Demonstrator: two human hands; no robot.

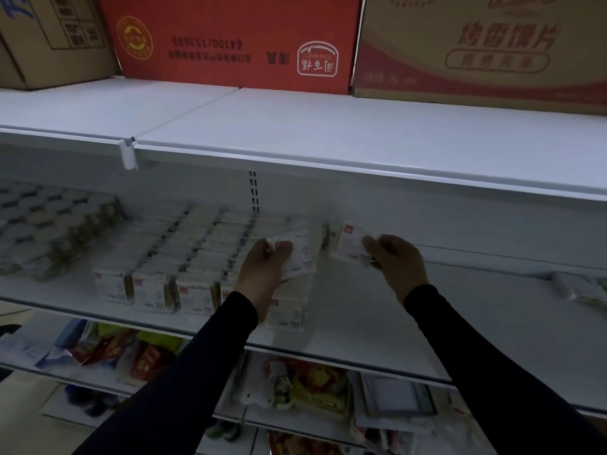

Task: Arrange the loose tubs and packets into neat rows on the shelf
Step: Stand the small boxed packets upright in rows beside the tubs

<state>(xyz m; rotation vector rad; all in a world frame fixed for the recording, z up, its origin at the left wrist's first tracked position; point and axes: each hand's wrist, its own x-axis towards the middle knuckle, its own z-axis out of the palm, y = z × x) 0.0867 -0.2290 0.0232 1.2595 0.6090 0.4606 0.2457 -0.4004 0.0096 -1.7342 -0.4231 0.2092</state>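
Note:
My left hand (262, 267) grips a white packet (300, 254) just above the right end of the packet rows (184, 257) on the middle shelf (377, 316). To its right, my right hand (397, 261) pinches a second white packet with a red mark (349, 244), held tilted above the bare shelf. Several white packets stand in rows running from the front edge to the back. Small tubs (42, 224) fill the shelf's left end. Motion blur hides the print on the packets.
One loose packet (578, 289) lies at the far right of the middle shelf. The upper shelf (328, 126) carries a red carton (230, 37) and brown cartons (486, 50). Lower shelves hold colourful bags (315, 385).

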